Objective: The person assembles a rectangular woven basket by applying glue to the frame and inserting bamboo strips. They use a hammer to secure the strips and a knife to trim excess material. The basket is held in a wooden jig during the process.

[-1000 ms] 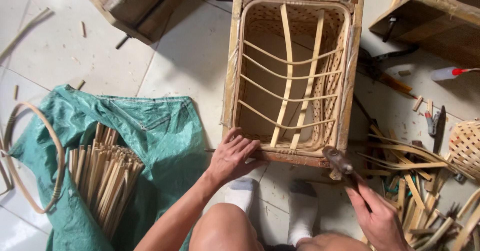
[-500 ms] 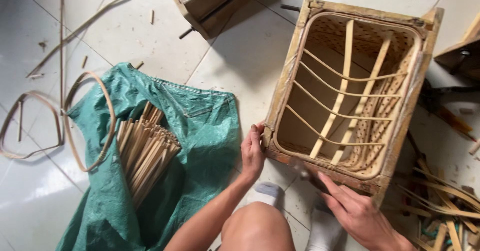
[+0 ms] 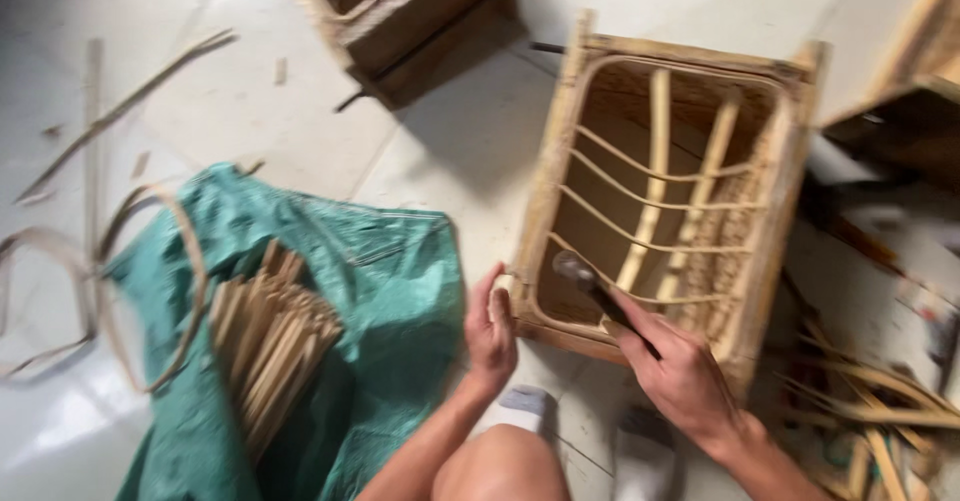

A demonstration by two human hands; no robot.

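The rattan-and-wood frame (image 3: 665, 201) filled the right centre of the picture, lying on the pale tiled floor (image 3: 200, 91) with its open side up and thin cane strands strung across two upright slats. A green tarp (image 3: 380, 291) spread over the lower left, carrying a bundle of cut cane sticks (image 3: 265, 336).

At the frame's near left corner, low and centre, the left hand (image 3: 490, 331) was pressed with its fingers together against the wood, seemingly bracing it. The right hand (image 3: 680, 371), lower right of centre, was clamped around the handle of a small hammer (image 3: 585, 276) whose head sat just inside the near rail.

To do this well, I judged the bracing fingers should stay clear of the hammer head, with short, controlled taps, since the blur hid the exact target.
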